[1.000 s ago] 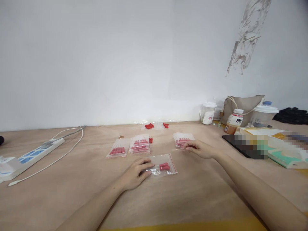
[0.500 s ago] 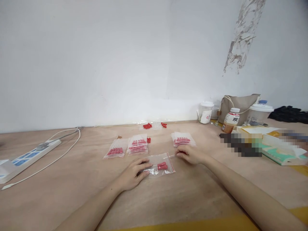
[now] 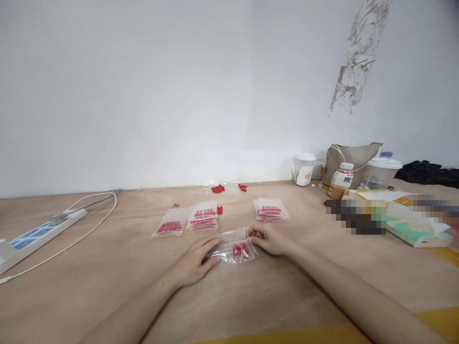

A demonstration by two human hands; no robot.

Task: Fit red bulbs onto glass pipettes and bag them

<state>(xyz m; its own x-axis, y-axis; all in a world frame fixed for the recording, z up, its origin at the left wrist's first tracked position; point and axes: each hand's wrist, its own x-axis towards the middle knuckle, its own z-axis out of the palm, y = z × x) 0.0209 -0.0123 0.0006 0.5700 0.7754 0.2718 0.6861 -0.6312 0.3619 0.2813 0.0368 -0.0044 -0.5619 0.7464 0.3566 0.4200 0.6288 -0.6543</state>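
Observation:
A clear zip bag (image 3: 229,255) lies on the table between my hands, with a few short red handles (image 3: 240,249) inside. My left hand (image 3: 197,262) pinches its left edge between thumb and fingers. At the bag's red-lined mouth on the right, the fingers of my right hand (image 3: 268,239) are closed around a thin red-handled rod, mostly hidden by them. Just beyond the bag, loose red-handled rods (image 3: 220,210) lie beside a stack of filled bags (image 3: 203,216). More filled bags (image 3: 169,223) lie to the left, and another stack (image 3: 270,210) to the right.
Red pieces (image 3: 218,189) lie on clear plastic by the wall. On the left is a power strip (image 3: 43,235) with a white cable (image 3: 115,203). A lidded cup (image 3: 304,169), a drink bottle (image 3: 340,181), a grey bag (image 3: 353,155) and a green-white box (image 3: 419,231) stand right.
My right hand has moved left, bringing the thin rod to the bag's mouth, which its fingers now meet. My left hand keeps its hold on the bag's left edge.

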